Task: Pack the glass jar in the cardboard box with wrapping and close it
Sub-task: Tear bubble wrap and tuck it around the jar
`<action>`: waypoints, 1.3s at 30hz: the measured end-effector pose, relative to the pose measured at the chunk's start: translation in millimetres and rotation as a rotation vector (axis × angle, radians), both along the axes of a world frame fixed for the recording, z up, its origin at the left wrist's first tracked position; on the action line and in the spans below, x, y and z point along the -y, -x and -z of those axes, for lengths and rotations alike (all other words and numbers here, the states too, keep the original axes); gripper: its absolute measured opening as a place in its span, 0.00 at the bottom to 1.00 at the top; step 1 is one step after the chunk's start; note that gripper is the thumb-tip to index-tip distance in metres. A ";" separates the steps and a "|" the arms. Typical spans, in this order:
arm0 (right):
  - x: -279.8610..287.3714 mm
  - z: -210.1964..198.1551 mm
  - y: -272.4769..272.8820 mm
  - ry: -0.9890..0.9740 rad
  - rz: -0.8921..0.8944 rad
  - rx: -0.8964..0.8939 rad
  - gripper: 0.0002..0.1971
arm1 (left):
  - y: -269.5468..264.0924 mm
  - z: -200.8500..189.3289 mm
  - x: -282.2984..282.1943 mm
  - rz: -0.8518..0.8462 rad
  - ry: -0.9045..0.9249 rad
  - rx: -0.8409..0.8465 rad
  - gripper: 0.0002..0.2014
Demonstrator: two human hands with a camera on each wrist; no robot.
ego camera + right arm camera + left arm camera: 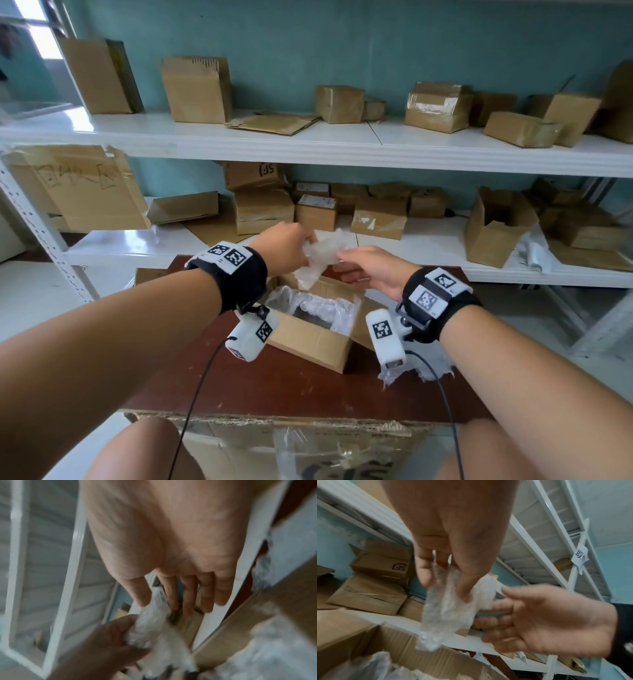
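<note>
A small open cardboard box [308, 342] stands on the brown table [274, 387], lined with bubble wrap [342, 308]; a dark hollow shows in the middle, and I cannot make out the jar. Above the box's far edge my left hand [291, 250] grips a crumpled piece of bubble wrap [322, 260], whose tail hangs toward the box. The left wrist view shows that piece [447, 608] held between thumb and fingers. My right hand [370, 270] meets it from the right. In the blurred right wrist view its thumb and forefinger pinch the wrap's [154, 615] edge, the other fingers straight.
Another scrap of bubble wrap [428, 373] lies on the table at the right, under my right wrist. White shelves [308, 140] behind hold several cardboard boxes. A large flattened carton [274, 445] hangs off the table's near edge, above my knees.
</note>
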State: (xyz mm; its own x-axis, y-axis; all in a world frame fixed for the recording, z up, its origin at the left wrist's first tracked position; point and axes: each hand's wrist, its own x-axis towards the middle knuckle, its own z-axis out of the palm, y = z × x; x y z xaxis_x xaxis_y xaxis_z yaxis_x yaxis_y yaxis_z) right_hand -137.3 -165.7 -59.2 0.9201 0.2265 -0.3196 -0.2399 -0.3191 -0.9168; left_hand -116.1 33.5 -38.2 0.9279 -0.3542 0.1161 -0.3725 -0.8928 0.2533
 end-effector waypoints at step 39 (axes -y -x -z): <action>-71.3 34.2 -54.3 0.614 -0.461 0.154 0.26 | -2.7 51.5 -22.1 0.186 -0.509 -0.152 0.22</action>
State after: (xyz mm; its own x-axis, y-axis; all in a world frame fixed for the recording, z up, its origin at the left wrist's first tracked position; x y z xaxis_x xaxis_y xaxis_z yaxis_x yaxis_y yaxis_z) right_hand -83.0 -94.4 -93.4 0.8201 0.4207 -0.3879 0.1555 -0.8162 -0.5564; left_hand -113.4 55.6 -89.7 0.8376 -0.4893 -0.2429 -0.5279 -0.8394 -0.1294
